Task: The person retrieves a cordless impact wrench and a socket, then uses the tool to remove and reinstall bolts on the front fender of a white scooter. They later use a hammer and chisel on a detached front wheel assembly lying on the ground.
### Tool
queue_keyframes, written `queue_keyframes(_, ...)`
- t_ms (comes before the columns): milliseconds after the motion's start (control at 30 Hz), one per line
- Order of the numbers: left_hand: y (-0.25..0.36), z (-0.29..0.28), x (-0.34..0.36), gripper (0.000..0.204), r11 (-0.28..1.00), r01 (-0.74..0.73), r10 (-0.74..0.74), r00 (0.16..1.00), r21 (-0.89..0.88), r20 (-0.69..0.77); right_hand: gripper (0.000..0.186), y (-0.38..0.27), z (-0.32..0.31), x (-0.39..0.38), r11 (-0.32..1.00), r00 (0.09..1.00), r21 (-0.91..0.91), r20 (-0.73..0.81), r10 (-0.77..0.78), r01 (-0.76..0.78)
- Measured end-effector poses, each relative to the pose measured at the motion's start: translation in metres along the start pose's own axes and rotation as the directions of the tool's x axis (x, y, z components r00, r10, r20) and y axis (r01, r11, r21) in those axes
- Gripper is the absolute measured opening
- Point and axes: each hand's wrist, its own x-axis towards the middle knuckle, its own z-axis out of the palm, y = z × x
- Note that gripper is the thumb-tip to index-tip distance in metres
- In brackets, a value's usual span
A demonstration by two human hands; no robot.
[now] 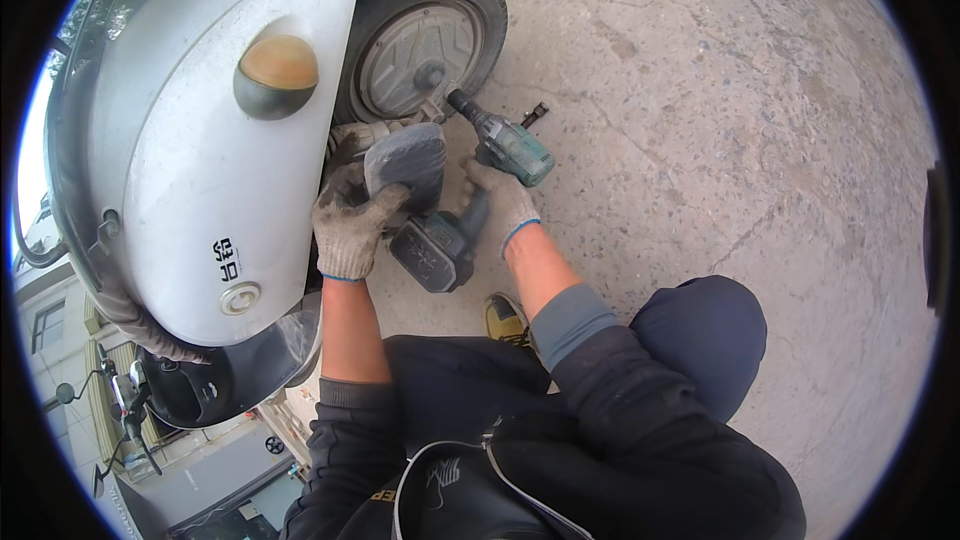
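Observation:
My right hand (502, 195), in a soiled knit glove, is wrapped around the handle of a green and black cordless impact wrench (520, 152). The wrench's socket end points at the hub area of a wheel (425, 45) with a black tyre, beside a metal arm (432, 105). I cannot tell whether the socket touches a nut. Its battery (430, 252) hangs low between my forearms. My left hand (350, 220), gloved too, grips the lower edge of a dark, rounded, plate-like piece (405, 162), thumb on its edge; some of its fingers are hidden.
The wheel belongs to a pale silver vehicle with a smooth body panel (200, 170) and an orange lamp (278, 65) on my left. Cracked concrete ground (720, 120) stretches to the right. A parked scooter (130, 390) stands at the lower left. My shoe (505, 320) is below the wrench.

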Motion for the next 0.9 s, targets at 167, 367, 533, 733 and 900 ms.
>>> queue_keyframes(167,-0.0013,-0.0014,-0.0005,0.033,0.997,-0.069,0.068,0.997,0.027,0.023,0.014,0.0068,0.0031,0.0034,0.991,0.998,0.127,0.054,0.02,-0.027)
queue_keyframes(367,-0.0054,-0.0061,0.0021,0.041,0.997,-0.029,0.026,0.998,0.07,0.05,0.015,0.0076,0.002,0.0043,0.995,1.0,0.098,-0.015,0.025,-0.023)
queue_keyframes(533,0.0007,-0.0067,-0.0001,0.043,1.0,-0.019,0.018,0.999,0.015,0.047,0.015,0.0042,0.0075,0.0046,1.0,0.998,0.021,-0.069,-0.008,0.01)
queue_keyframes(733,0.0042,-0.0041,-0.0002,0.035,0.992,-0.066,0.063,0.997,0.106,0.033,0.018,0.0036,0.0092,0.0003,0.999,1.0,0.043,-0.014,-0.006,0.006)
queue_keyframes(900,0.0018,-0.0014,-0.0017,0.036,0.996,0.012,-0.008,0.999,-0.084,0.05,0.026,-0.0011,0.01,-0.0003,0.998,0.999,0.068,0.034,-0.014,0.011)
